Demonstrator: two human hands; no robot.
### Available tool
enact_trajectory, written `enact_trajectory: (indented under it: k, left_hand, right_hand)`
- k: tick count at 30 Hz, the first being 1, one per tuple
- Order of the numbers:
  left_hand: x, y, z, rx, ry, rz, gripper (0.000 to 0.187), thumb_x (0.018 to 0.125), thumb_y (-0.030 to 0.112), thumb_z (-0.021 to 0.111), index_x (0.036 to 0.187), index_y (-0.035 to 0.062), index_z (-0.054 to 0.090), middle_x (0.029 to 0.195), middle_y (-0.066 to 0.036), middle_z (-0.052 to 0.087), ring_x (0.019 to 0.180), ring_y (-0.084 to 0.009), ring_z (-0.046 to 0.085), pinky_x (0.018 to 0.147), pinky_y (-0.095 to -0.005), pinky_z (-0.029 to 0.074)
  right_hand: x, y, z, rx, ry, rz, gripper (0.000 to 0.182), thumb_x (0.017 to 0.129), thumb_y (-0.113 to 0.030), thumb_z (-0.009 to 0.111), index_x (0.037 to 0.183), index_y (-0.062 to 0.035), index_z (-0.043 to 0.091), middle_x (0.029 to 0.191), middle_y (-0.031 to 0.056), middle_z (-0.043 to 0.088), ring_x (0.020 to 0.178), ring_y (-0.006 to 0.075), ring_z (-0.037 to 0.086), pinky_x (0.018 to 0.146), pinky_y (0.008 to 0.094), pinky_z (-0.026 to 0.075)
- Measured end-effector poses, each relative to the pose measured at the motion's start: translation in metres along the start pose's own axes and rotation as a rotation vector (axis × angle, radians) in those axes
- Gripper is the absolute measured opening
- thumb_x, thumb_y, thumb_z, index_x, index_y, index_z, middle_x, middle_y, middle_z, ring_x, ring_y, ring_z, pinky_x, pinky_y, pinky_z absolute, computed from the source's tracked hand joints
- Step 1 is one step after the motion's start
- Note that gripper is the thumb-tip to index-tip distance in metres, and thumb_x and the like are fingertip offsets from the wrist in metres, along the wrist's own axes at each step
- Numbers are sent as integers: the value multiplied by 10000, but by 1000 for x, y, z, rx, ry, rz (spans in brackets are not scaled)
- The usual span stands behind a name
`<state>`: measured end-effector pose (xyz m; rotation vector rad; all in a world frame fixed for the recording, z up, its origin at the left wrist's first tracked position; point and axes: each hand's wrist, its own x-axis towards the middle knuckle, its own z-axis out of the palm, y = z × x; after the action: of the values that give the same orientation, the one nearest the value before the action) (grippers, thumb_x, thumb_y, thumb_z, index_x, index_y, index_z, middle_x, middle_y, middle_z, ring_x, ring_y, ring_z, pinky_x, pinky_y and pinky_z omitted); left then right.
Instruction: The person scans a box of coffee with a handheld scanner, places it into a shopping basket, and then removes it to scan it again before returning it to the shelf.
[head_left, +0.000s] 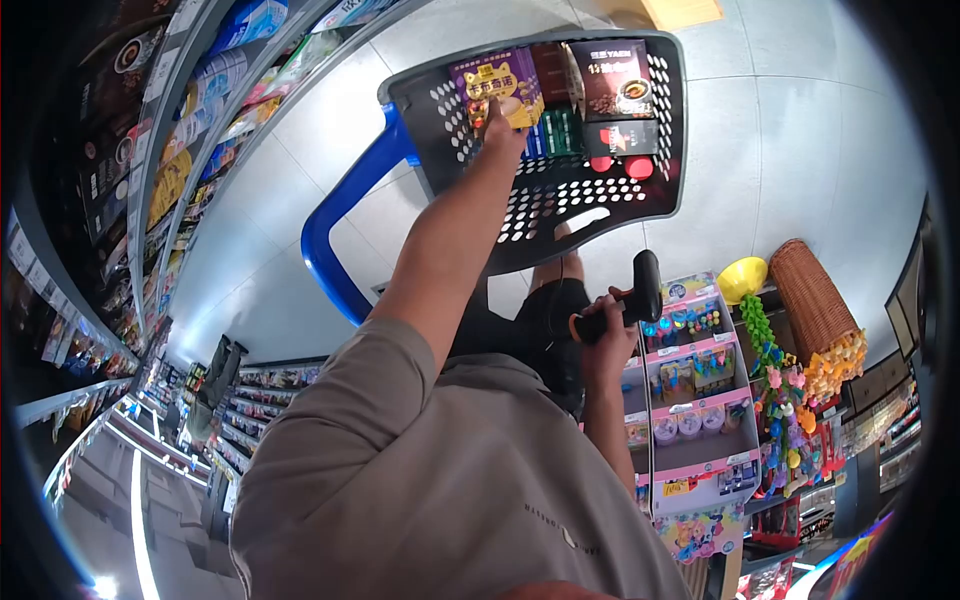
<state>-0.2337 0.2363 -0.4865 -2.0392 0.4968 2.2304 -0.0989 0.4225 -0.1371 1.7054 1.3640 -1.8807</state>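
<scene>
My left hand reaches into a grey shopping basket and grips a purple and yellow cappuccino box, its thumb across the front and the other fingers mostly hidden. Beside it in the basket stand a brown coffee box, a dark box with red print, red-capped jars, and green packs. Low at the right, my right hand is wrapped round the handle of a black barcode scanner, outside the basket.
The basket's blue handle extends to the left. Packed shelves line the left side. At right are a pink display rack, a wicker basket with orange items, and a yellow bowl-like object. Pale tiles form the floor.
</scene>
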Motion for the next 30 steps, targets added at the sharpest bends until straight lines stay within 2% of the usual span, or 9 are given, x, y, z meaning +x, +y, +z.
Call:
enact_trajectory:
  k: [13, 21, 23, 24, 25, 27, 28, 29, 30]
  left_hand:
    - [-25, 2, 1, -53, 191, -20, 490, 874, 427, 647, 1289, 209, 505, 1296, 2, 562, 1283, -188, 447, 1049, -442, 283]
    - [-51, -10, -2, -184, 101, 53, 484, 842, 268, 728, 1268, 187, 512, 1247, -32, 568, 1162, -175, 525, 939, -431, 427]
    - [-3, -42, -35, 353, 91, 275, 497, 813, 179, 755, 1248, 175, 514, 1216, -64, 578, 1091, -218, 572, 843, -443, 510]
    - [-84, -29, 0, -223, 25, 175, 496, 801, 123, 754, 1234, 159, 514, 1152, -69, 601, 1022, -254, 604, 789, -444, 547]
    - [-90, -42, -4, -182, -19, 260, 493, 807, 99, 744, 1235, 167, 509, 1106, -59, 618, 974, -260, 626, 762, -424, 565]
    - [-133, -50, -8, -61, -145, 104, 414, 858, 153, 696, 1217, 205, 499, 1143, -58, 607, 987, -221, 630, 731, -358, 548]
    - [-170, -45, -15, -136, -388, 40, 431, 872, 194, 685, 1244, 218, 470, 1167, -36, 596, 985, -219, 626, 728, -355, 538]
    - [-175, -49, -20, -102, -287, -127, 431, 881, 155, 672, 1257, 208, 469, 1191, -43, 586, 1030, -237, 619, 789, -397, 543]
    - [-209, -50, -16, -66, -317, -11, 435, 885, 136, 665, 1268, 192, 465, 1197, -50, 585, 1057, -247, 613, 835, -419, 535]
  right_hand:
    - [22, -8, 2, -98, -61, -69, 365, 863, -81, 603, 1173, 65, 478, 730, 65, 596, 724, 124, 582, 775, 261, 442]
    - [16, -24, 1, -90, -117, -121, 384, 838, -18, 628, 1190, 54, 493, 814, 79, 610, 746, 136, 599, 759, 276, 465]
    - [9, -33, 6, -136, -109, -129, 380, 832, 3, 648, 1193, 30, 532, 844, 68, 601, 764, 134, 600, 717, 279, 484]
    - [8, -36, 6, -148, -106, -168, 368, 837, -3, 645, 1188, 26, 538, 848, 62, 596, 759, 129, 590, 717, 282, 482]
    - [8, -37, 6, -156, -108, -208, 356, 843, -8, 642, 1183, 21, 543, 852, 56, 592, 754, 124, 581, 718, 286, 481]
    - [12, -41, 0, -167, -135, -257, 342, 854, -24, 641, 1181, 12, 548, 849, 44, 583, 741, 113, 561, 702, 286, 473]
    - [14, -45, -3, -169, -168, -301, 331, 858, -29, 639, 1174, 9, 551, 844, 41, 581, 732, 113, 558, 695, 287, 469]
    - [14, -50, -4, -172, -198, -346, 320, 862, -35, 638, 1168, 6, 553, 839, 38, 578, 723, 113, 554, 689, 287, 466]
    - [10, -57, -2, -164, -193, -349, 293, 861, -32, 637, 1140, -1, 555, 818, 33, 566, 711, 112, 551, 676, 279, 464]
